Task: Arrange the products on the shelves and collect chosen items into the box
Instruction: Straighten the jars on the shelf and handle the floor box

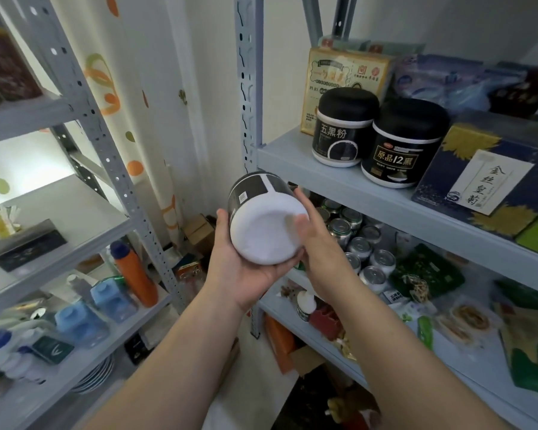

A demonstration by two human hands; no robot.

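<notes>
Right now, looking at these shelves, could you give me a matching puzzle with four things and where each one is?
Things:
1. white-based jar
2. orange bottle
3. silver cans
4. dark blue box

Places:
A. right rack, on the shelf below the black-lidded jars
B. between the left hand and the right hand
C. on the left rack
D. right rack, beside the black-lidded jars

Pairs: 1-B, 2-C, 3-A, 4-D.

Your left hand point(246, 268) and right hand point(320, 243) hold the tilted jar point(261, 221) before the upper shelf's point(292, 162) front-left corner. On that shelf: first jar point(343, 128) leftmost, second jar point(406, 144) just beside it, carton point(342, 72) behind, box point(479, 175) right. Cans point(361, 243) on the lower shelf point(280, 305).
</notes>
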